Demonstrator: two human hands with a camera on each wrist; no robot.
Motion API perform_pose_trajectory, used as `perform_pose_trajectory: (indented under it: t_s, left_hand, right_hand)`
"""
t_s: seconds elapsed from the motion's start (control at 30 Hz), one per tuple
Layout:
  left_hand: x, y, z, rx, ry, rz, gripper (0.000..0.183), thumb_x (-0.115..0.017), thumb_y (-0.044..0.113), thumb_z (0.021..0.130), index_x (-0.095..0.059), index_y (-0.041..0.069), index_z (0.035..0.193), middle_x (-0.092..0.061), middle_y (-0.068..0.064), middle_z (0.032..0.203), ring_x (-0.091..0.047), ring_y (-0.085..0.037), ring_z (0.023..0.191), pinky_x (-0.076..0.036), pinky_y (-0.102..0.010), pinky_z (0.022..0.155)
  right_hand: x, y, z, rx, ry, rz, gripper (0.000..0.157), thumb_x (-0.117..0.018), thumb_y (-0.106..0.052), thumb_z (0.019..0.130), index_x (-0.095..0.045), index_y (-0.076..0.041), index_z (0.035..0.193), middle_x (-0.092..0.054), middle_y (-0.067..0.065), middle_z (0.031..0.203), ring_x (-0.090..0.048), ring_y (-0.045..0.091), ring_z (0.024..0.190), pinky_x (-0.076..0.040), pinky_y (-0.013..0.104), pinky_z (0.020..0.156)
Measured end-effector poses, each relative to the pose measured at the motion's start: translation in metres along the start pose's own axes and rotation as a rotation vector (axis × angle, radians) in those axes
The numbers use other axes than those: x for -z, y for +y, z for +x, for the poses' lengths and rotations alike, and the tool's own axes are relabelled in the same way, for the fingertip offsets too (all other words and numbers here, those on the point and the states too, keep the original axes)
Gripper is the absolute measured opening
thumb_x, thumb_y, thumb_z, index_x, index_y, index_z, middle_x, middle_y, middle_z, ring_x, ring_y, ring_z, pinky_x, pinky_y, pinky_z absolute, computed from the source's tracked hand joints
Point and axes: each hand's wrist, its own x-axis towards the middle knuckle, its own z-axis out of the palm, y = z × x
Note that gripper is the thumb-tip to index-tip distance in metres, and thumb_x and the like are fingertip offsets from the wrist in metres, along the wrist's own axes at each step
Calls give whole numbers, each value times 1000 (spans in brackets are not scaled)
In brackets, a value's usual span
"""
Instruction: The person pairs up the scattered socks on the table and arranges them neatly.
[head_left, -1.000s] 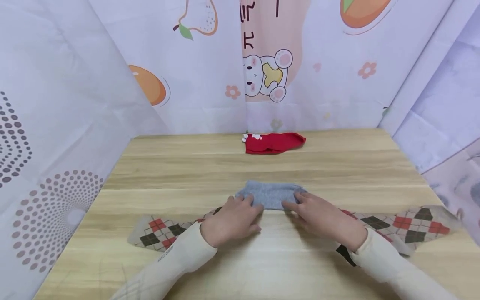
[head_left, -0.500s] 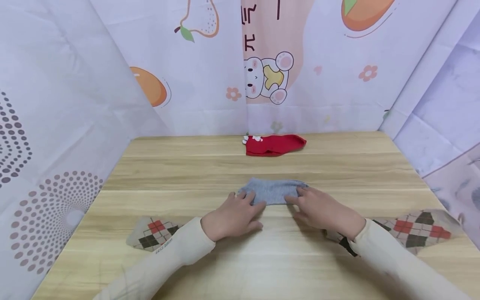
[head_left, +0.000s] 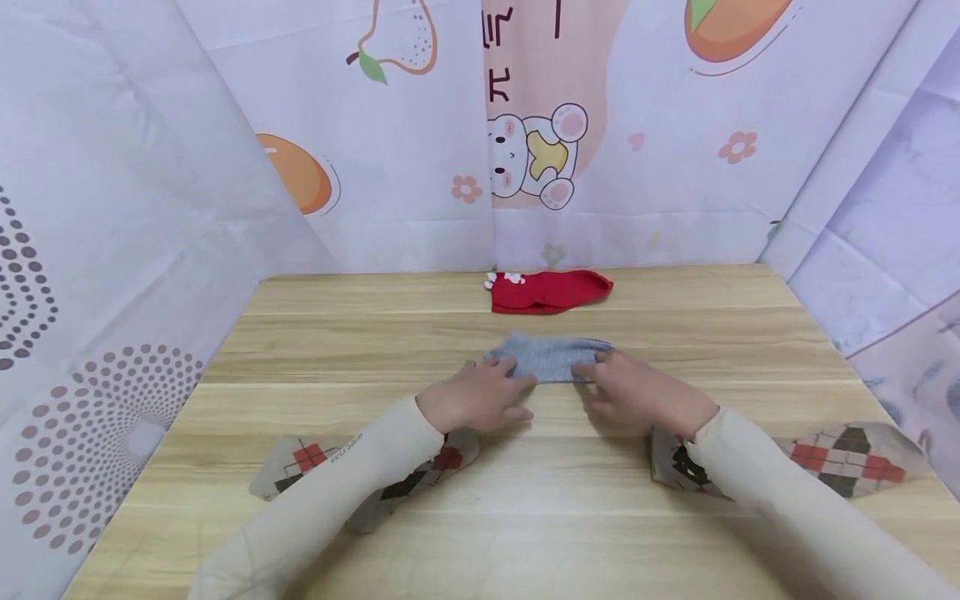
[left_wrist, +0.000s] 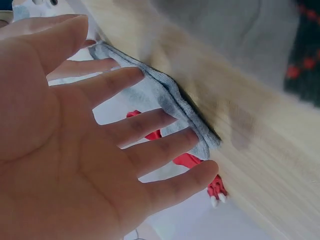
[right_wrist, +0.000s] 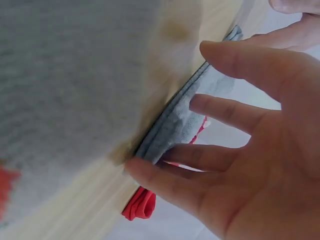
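A grey-blue sock (head_left: 557, 360) lies flat across the middle of the table, its ends to left and right. My left hand (head_left: 480, 395) rests its fingertips on the sock's left end. On the right end lie the fingertips of my right hand (head_left: 641, 390). In the left wrist view the left hand (left_wrist: 95, 135) has spread, nearly straight fingers against the grey sock (left_wrist: 172, 95). Loosely extended fingers of the right hand (right_wrist: 240, 130) touch the sock (right_wrist: 172, 122) in the right wrist view. Neither thumb grips it.
Behind the grey sock lies a red sock (head_left: 551, 292) with white decoration, near the table's back edge. Two argyle socks lie nearer me, one on the left (head_left: 423, 479), one on the right (head_left: 847, 458), partly under my forearms. Printed cloth (head_left: 405, 167) walls the back and sides.
Both hands have moved forward, sliding the grey sock away from me and closer to the red sock. The red and argyle socks stay about where they were.
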Motion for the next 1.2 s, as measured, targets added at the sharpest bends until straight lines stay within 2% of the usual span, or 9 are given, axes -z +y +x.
perform_pose_trajectory:
  t_s: [0.13, 0.2, 0.3, 0.6, 0.73, 0.83, 0.97, 1.07, 1.2]
  left_hand:
    - [6, -5, 7, 5, -5, -6, 60, -48, 52, 101, -40, 23, 153, -33, -13, 158, -29, -35, 146, -30, -62, 111]
    - [9, -8, 11, 1, -4, -5, 60, -48, 52, 101, -41, 23, 153, -35, -12, 157, -29, -34, 146, -30, -62, 111]
    - [12, -12, 18, 5, -3, -20, 59, -49, 52, 101, -41, 25, 152, -37, -12, 156, -30, -34, 146, -31, -63, 110]
    - [18, -23, 35, 18, -7, -56, 57, -49, 50, 102, -42, 24, 152, -37, -14, 155, -32, -36, 144, -31, -62, 110]
    - [18, -26, 39, 21, 0, -62, 59, -50, 50, 101, -41, 24, 153, -36, -14, 155, -30, -34, 145, -31, -59, 111]
    - [17, -26, 42, 33, 11, -71, 59, -51, 50, 101, -40, 24, 153, -35, -12, 156, -28, -33, 146, -31, -58, 112]
    - [13, -25, 43, 32, 55, -73, 56, -52, 48, 101, -44, 23, 150, -38, -12, 154, -29, -33, 146, -30, -58, 112]
    - [8, -24, 40, 8, 119, -60, 51, -52, 47, 101, -51, 20, 144, -44, -11, 148, -34, -33, 143, -33, -59, 110]
    - [4, -26, 23, 2, 217, -87, 47, -52, 46, 102, -56, 19, 139, -44, -10, 148, -32, -33, 144, -31, -61, 110]
  right_hand:
    - [5, 5, 7, -13, -5, 2, 39, -72, -13, 85, -66, 0, 121, -68, 9, 92, -59, 19, 77, -54, 44, 79]
    - [7, 9, 10, -1, 9, -18, 38, -73, -14, 84, -67, 0, 120, -68, 9, 88, -61, 22, 78, -53, 49, 82]
    - [7, 17, 14, 19, 30, -30, 39, -75, -16, 83, -68, 1, 118, -66, 7, 81, -61, 22, 75, -52, 50, 81]
    - [8, 36, 25, -18, -16, 40, 42, -75, -16, 86, -66, 2, 123, -61, 7, 82, -51, 19, 74, -49, 41, 75]
    - [9, 41, 30, -65, -48, 50, 43, -74, -18, 88, -65, 1, 125, -64, 7, 87, -52, 20, 78, -48, 40, 77]
    - [10, 43, 33, -82, -66, 48, 43, -74, -20, 89, -65, 0, 126, -68, 10, 99, -58, 22, 87, -50, 43, 84]
    - [12, 42, 32, -80, -51, 31, 41, -73, -19, 90, -65, 0, 126, -67, 17, 114, -62, 30, 102, -49, 49, 93]
    - [13, 34, 22, -86, -3, -9, 40, -73, -17, 90, -65, 0, 125, -62, 23, 123, -57, 41, 115, -45, 55, 99]
    - [16, 20, 5, -103, 63, -32, 45, -72, -16, 91, -61, 2, 129, -54, 30, 133, -44, 51, 127, -38, 61, 104]
